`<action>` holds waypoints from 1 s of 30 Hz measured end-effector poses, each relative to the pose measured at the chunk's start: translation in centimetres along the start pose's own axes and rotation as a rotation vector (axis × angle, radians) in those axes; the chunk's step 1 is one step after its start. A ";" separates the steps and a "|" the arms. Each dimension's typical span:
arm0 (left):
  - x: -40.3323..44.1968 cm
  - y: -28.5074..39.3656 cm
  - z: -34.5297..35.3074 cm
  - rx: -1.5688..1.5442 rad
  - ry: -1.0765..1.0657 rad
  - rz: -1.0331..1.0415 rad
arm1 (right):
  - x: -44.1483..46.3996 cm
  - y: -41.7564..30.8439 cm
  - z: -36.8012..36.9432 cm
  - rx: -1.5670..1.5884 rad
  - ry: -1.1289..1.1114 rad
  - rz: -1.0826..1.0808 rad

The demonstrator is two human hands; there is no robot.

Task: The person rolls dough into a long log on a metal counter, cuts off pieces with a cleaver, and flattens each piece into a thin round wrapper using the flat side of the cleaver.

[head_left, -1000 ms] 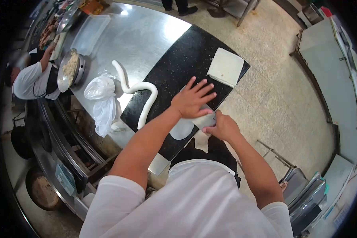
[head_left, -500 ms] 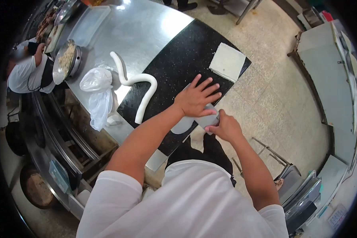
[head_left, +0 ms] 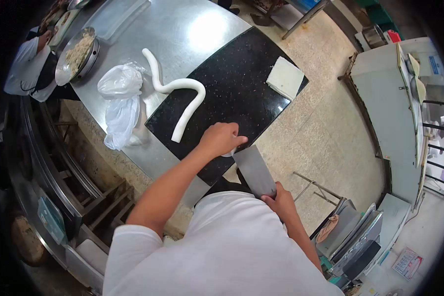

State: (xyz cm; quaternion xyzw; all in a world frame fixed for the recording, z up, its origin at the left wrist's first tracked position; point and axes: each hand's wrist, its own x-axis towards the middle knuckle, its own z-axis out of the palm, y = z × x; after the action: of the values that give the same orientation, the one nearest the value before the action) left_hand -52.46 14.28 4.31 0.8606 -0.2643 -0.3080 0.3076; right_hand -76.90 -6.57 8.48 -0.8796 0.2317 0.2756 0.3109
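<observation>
My right hand (head_left: 282, 201) grips the end of a broad grey metal blade (head_left: 255, 171), a cleaver by its shape, held off the near edge of the black stone slab (head_left: 222, 74). Over the slab's near edge, my left hand (head_left: 223, 139) has its fingers curled together on a thin, pale round piece (head_left: 229, 154), mostly hidden beneath it. A long white dough rope (head_left: 190, 108) curves across the slab's left side onto the steel table. At the slab's far right corner lies a stack of white square sheets (head_left: 285, 79).
The steel table (head_left: 170, 37) bears a plastic bag (head_left: 122, 108), a pan of crumbly food (head_left: 79, 55) and a clear tray (head_left: 116, 17). A co-worker (head_left: 32, 69) stands at the far left. Metal racks (head_left: 89, 177) are at left, a folded cart (head_left: 343, 232) at right.
My left hand has gone from flat and spread to curled fingers. My right hand has drawn the blade back and right, off the slab. The whole view has shifted.
</observation>
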 end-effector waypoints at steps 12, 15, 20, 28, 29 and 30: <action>-4.0 -0.8 4.1 -0.305 0.639 0.014 | 13.6 -8.5 -2.2 -0.031 0.058 -0.321; -7.1 0.4 4.8 -0.368 0.702 -0.022 | 13.3 -8.4 -2.0 -0.132 -0.178 -0.411; -9.7 2.1 5.7 -0.716 0.918 -0.290 | 14.2 -4.9 -4.3 -0.201 -0.464 -0.650; 7.4 8.3 -1.6 -0.492 0.938 -0.119 | 18.6 4.1 -14.1 -0.152 -0.355 -0.570; 10.3 8.5 -2.9 -0.571 0.959 -0.088 | 18.5 5.4 -15.2 -0.078 -0.338 -0.498; 13.1 8.2 -4.2 -0.594 0.934 -0.108 | 18.3 6.4 -16.2 -0.004 -0.319 -0.427</action>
State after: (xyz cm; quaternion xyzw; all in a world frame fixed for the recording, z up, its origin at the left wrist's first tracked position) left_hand -42.94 1.89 7.82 0.7942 0.0428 0.0297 0.6054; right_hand -61.52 -26.35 4.90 -0.8546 -0.0116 0.3393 0.3930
